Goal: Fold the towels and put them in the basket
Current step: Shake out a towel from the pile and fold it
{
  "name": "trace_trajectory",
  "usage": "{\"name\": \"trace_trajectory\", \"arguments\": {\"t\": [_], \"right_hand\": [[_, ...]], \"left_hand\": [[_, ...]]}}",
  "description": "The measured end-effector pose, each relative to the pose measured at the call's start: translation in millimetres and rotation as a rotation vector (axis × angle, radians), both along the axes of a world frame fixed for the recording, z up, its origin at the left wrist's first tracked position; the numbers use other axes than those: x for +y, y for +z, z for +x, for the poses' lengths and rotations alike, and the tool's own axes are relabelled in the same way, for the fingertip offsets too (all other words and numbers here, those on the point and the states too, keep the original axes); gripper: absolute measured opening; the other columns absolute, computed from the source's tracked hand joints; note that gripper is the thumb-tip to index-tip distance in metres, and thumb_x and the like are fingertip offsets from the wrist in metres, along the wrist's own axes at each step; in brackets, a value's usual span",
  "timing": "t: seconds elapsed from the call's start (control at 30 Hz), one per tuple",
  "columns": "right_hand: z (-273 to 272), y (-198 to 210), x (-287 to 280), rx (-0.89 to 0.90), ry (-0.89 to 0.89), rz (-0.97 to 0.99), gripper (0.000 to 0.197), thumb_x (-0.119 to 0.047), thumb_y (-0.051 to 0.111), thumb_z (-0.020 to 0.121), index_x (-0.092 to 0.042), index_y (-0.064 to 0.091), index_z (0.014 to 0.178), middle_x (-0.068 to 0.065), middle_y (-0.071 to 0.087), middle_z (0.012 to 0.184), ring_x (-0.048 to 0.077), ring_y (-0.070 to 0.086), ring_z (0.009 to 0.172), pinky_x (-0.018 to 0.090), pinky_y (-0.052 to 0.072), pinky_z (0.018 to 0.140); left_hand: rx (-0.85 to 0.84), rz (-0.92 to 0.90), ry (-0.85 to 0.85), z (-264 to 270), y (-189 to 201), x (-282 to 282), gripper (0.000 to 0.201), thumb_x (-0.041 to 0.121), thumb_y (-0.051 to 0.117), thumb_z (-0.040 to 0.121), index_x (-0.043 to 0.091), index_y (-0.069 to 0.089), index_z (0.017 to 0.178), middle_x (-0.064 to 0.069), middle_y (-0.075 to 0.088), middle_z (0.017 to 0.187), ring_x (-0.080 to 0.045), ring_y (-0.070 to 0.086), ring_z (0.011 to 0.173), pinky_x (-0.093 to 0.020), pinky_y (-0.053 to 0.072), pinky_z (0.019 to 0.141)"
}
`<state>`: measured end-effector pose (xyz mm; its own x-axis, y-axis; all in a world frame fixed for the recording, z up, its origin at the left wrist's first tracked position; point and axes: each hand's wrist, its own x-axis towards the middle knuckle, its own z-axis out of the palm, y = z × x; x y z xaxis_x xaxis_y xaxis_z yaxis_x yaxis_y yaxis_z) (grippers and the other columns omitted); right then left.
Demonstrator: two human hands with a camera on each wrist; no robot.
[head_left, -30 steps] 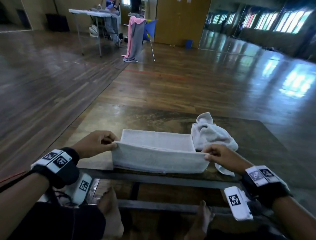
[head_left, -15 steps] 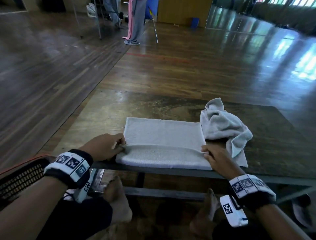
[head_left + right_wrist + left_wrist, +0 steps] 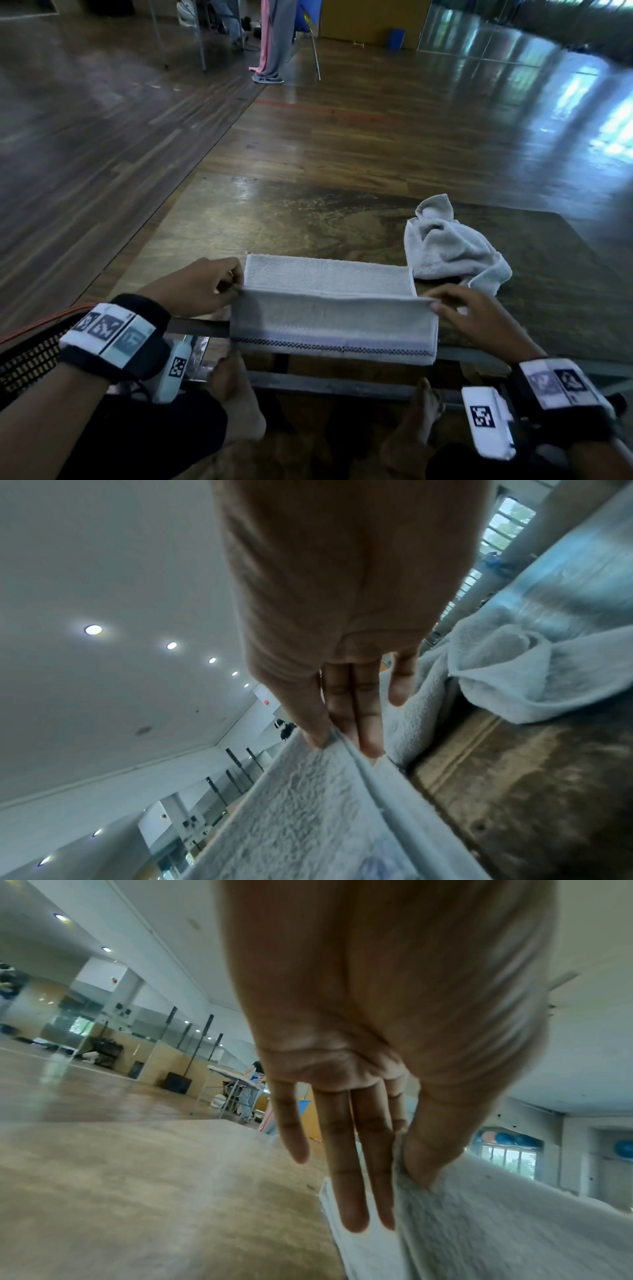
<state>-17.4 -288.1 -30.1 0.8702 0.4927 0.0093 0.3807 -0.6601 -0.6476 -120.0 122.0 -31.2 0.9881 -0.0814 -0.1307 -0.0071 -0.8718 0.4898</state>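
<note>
A white towel point(image 3: 329, 301) lies across the near edge of the low wooden table point(image 3: 308, 219), its near part hanging over the edge with a dark checked border. My left hand point(image 3: 219, 287) pinches the towel's left corner point(image 3: 445, 1204) between thumb and fingers. My right hand point(image 3: 455, 308) pinches the right corner point(image 3: 342, 756) the same way. The pinched edge is held taut a little above the table. A second, crumpled white towel point(image 3: 448, 246) sits on the table just beyond my right hand. The black mesh basket point(image 3: 24, 359) shows at the lower left, on the floor.
My bare feet point(image 3: 239, 404) rest under the table's metal frame. An orange cable point(image 3: 44, 322) runs by the basket. Far off stand a white folding table point(image 3: 232, 1074), a chair draped with pink and grey cloth point(image 3: 274, 37), and a blue bin point(image 3: 396, 37).
The towel's near fold, lifted a second ago, was laid flat half a second ago. Now both hands have raised the edge again and the near part hangs over the table's front.
</note>
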Motion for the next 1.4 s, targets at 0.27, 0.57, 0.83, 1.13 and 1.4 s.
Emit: {"name": "trace_trajectory", "arguments": {"t": [0.27, 0.57, 0.83, 1.13, 1.4], "right_hand": [[56, -24, 16, 0.002, -0.089, -0.069, 0.024, -0.013, 0.065, 0.085, -0.022, 0.065, 0.108, -0.005, 0.066, 0.102, 0.007, 0.06, 0.095, 0.016, 0.043, 0.076], [73, -35, 35, -0.22, -0.105, -0.35, 0.012, -0.025, 0.06, 0.087, -0.024, 0.064, 0.098, -0.005, 0.064, 0.101, 0.017, 0.057, 0.099, 0.044, 0.044, 0.091], [70, -31, 49, -0.234, -0.06, -0.481, 0.011, -0.021, 0.052, 0.088, -0.02, 0.059, 0.097, -0.005, 0.06, 0.104, 0.018, 0.051, 0.104, 0.04, 0.038, 0.093], [65, -14, 52, -0.479, -0.111, -0.268, 0.011, -0.011, 0.062, 0.083, -0.011, 0.068, 0.093, 0.003, 0.068, 0.096, 0.026, 0.061, 0.093, 0.049, 0.042, 0.087], [60, 19, 51, -0.993, -0.33, 0.153, 0.028, -0.014, 0.06, 0.082, -0.018, 0.06, 0.11, -0.001, 0.067, 0.099, 0.019, 0.059, 0.091, 0.032, 0.029, 0.082]], "left_hand": [[0.025, 0.01, 0.109, 51, -18, 9, 0.012, 0.02, 0.059, 0.088, 0.027, 0.05, 0.087, 0.005, 0.062, 0.089, -0.007, 0.056, 0.08, -0.016, 0.037, 0.061], [0.035, 0.239, 0.162, 73, -34, -3, 0.006, 0.023, 0.051, 0.089, 0.025, 0.048, 0.094, 0.005, 0.048, 0.098, -0.017, 0.049, 0.088, -0.032, 0.04, 0.076], [-0.019, 0.282, 0.133, 73, -32, -8, 0.015, 0.021, 0.053, 0.087, 0.019, 0.056, 0.101, 0.001, 0.057, 0.105, -0.016, 0.049, 0.086, -0.032, 0.04, 0.076], [-0.321, 0.24, 0.209, 67, -11, -10, 0.012, 0.014, 0.05, 0.09, 0.016, 0.058, 0.098, -0.001, 0.06, 0.101, -0.017, 0.054, 0.083, -0.036, 0.043, 0.085], [-1.143, 0.163, 0.391, 54, 28, -13, 0.018, 0.012, 0.055, 0.088, 0.011, 0.056, 0.105, -0.006, 0.063, 0.088, -0.021, 0.057, 0.069, -0.038, 0.041, 0.078]]}}
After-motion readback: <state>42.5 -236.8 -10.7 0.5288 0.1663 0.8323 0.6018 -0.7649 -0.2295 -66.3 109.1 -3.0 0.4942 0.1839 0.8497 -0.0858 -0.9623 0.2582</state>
